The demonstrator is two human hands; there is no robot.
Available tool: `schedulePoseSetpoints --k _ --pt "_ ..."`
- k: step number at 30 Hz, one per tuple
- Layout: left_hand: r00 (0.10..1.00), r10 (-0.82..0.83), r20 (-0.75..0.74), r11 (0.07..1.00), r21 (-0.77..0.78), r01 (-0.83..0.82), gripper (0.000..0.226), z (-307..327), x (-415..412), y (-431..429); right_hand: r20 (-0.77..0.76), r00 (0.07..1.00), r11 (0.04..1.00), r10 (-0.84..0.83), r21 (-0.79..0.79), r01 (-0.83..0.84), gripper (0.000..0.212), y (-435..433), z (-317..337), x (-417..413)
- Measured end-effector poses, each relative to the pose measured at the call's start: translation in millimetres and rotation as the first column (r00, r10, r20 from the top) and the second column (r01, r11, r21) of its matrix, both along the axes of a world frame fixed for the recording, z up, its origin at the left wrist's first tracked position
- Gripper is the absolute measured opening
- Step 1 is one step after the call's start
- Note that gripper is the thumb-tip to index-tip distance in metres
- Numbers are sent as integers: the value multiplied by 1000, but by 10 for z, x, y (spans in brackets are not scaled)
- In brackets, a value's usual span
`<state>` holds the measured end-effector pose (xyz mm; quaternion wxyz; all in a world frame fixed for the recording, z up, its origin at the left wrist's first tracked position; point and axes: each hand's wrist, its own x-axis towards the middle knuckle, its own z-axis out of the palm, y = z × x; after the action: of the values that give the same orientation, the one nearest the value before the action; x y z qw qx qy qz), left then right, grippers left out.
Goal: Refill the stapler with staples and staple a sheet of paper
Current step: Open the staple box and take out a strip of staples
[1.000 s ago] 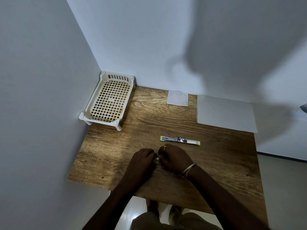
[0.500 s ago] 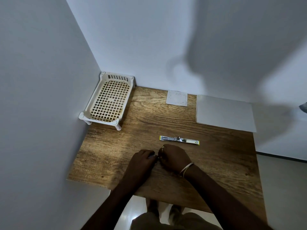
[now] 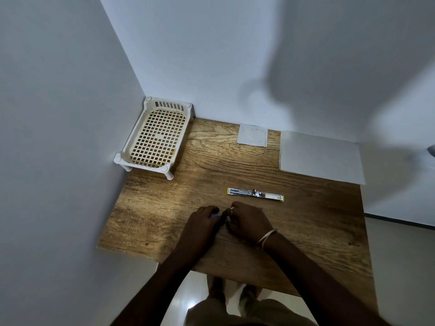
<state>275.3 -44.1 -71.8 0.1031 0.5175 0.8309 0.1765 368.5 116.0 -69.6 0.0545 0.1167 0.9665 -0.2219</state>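
The stapler [image 3: 255, 194] lies opened out flat on the wooden table [image 3: 306, 220], a long thin strip with yellow-green ends and metal parts showing. Just in front of it my left hand [image 3: 202, 223] and my right hand [image 3: 249, 221] meet fingertip to fingertip. Both are closed on a small pale item [image 3: 220, 216] pinched between them. My fingers hide most of it, so I cannot tell what it is. A white sheet of paper [image 3: 321, 157] lies flat at the table's back right corner.
A cream plastic lattice tray [image 3: 155, 137] on short legs stands in the back left corner against the walls. A small square white paper [image 3: 253, 134] lies at the back edge. The table's front edge runs just under my forearms.
My hands stay pressed together at the same spot, with only slight finger movement around the small item. The stapler and papers have not moved.
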Motion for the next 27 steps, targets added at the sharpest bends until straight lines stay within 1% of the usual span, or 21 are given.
schedulePoseSetpoints --k 4,8,17,19,22,25,27 --pt "1000 -7 5 1000 -4 7 24 10 -8 -7 25 1000 1000 0 -13 0 23 0 20 -32" --pt "1000 -17 -7 1000 -20 17 24 21 -7 -12 63 997 999 -35 -20 36 20 41 2 -60" --pt "999 -41 -25 996 -77 39 25 -8 -23 -8 152 983 981 -102 -150 125 9 81 -27 -56" --pt "999 -42 -27 996 -78 40 26 -7 -22 -10 156 982 977 -111 -164 136 4 81 -32 -63" --pt "999 -41 -24 997 -62 39 26 -9 -17 -20 124 985 979 -117 -153 135 3 58 -36 -53" --pt "999 -36 -16 998 -62 35 32 11 -14 -16 119 988 982 -98 -150 115 16 45 -37 -32" --pt "1000 -28 -9 998 -51 27 31 25 -18 -9 142 987 983 -77 -155 99 20 49 -33 -36"
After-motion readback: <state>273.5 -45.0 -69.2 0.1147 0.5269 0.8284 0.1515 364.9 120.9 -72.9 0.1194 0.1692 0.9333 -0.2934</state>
